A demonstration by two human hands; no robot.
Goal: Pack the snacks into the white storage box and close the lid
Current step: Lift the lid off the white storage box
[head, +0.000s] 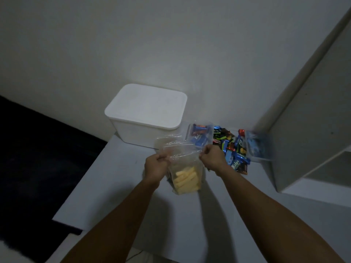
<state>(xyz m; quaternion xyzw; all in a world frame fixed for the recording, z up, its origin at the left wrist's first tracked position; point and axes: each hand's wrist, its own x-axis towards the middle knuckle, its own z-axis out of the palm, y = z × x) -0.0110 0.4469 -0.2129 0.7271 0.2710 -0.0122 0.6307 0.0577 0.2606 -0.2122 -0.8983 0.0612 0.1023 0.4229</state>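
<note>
White table [117, 186]; lidded box [146, 111], snack bags [233, 149]

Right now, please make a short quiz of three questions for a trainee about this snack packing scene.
1. True or false: the white storage box has its lid on.
2. What do the left hand and the right hand hold together?
   A. clear bag of yellow sticks
   B. a blue cup
3. On which side of the box does the pile of wrapped snacks lie?

Key: 1 true; 2 A; 3 the right side.
</note>
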